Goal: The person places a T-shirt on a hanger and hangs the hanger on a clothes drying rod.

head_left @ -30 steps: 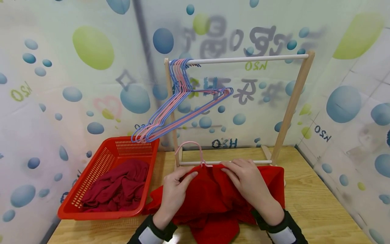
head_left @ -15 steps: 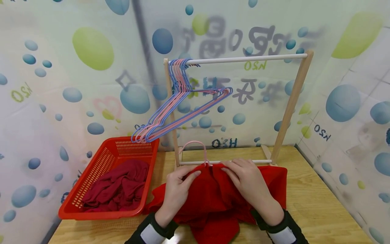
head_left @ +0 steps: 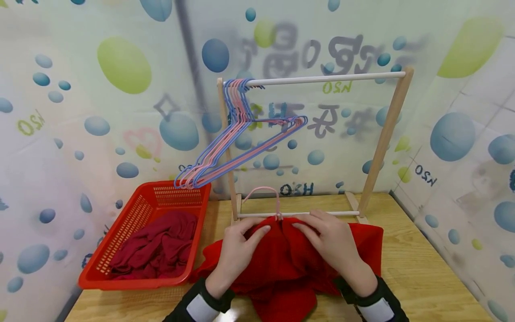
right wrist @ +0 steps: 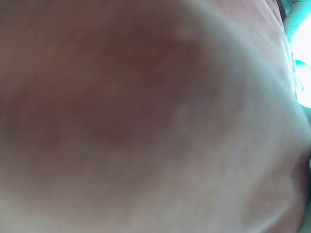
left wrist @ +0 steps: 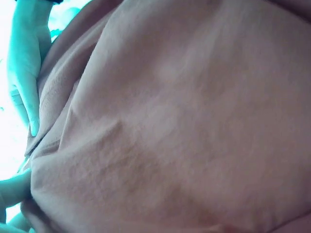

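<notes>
A red garment (head_left: 281,268) hangs in folds below both hands, its lower part spread on the table. A pink hanger (head_left: 277,203) is inside it, with the hook standing up out of the top edge between the hands. My left hand (head_left: 236,250) pinches the garment's top edge left of the hook, thumb in front. On the other side, my right hand (head_left: 331,241) pinches that edge with the thumb in front. The hanger's arms are hidden under the cloth. Fabric (left wrist: 184,111) fills most of the left wrist view, and blurred cloth (right wrist: 146,116) fills the right wrist view.
A red plastic basket (head_left: 138,284) holding dark red cloth (head_left: 161,246) stands at the left. Behind the hands is a wooden rack (head_left: 386,134) with a white top bar (head_left: 322,79). Several blue and pink hangers (head_left: 241,125) hang at its left end. Wood table (head_left: 418,268) shows at the right.
The pink hook has shifted slightly right, along with the garment's top edge. My left hand has moved a little right too. Both hands keep their pinch on the cloth.
</notes>
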{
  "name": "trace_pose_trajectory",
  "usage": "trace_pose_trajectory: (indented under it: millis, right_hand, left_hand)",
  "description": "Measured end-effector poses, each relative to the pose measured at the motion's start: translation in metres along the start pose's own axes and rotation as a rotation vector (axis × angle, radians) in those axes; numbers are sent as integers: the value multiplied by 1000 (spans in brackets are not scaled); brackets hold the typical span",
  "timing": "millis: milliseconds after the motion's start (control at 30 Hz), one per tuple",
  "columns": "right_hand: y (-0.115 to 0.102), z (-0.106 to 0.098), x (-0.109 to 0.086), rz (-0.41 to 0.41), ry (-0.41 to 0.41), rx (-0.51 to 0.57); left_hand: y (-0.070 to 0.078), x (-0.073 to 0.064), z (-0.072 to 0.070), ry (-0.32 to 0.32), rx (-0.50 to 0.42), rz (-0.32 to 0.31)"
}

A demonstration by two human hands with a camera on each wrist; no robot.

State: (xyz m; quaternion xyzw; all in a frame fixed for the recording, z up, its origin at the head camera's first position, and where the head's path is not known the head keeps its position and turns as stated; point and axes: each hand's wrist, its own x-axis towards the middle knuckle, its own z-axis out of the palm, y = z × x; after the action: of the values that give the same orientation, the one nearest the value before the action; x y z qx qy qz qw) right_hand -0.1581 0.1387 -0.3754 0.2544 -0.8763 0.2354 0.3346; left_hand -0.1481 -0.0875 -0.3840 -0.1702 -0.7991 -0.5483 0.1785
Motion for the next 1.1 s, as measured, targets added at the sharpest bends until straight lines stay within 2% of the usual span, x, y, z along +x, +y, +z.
trace_pose_trajectory:
  millis: [200, 300, 433, 533, 600, 733, 833, 933, 1033, 1100]
  right_hand:
    - [9, 1, -4, 50, 40, 131]
    - [11, 0, -6, 73, 43, 192]
    - [15, -3, -8, 116, 38, 258]
    - [17, -5, -10, 146, 31, 306]
    - [18, -6, -11, 159, 32, 328]
    - [21, -8, -11, 155, 51, 356]
    - [23, -9, -11, 149, 60, 353]
    - [26, -11, -11, 146, 61, 340]
    - [28, -11, -12, 142, 69, 338]
    - [30, -11, -13, 143, 71, 346]
  left_hand:
    - [5, 3, 3, -19, 165, 194]
    - [7, 4, 2, -54, 264, 226]
    - [10, 1, 0, -79, 464, 177]
    - [11, -5, -6, -50, 616, 153]
    - [11, -10, -13, -19, 669, 153]
    - [11, -18, -36, -8, 677, 140]
    - [9, -23, -57, -76, 655, 84]
    - [6, -27, -75, -173, 608, -6]
    - [1, -29, -86, -244, 583, -67]
    - [-4, -31, -90, -264, 586, -73]
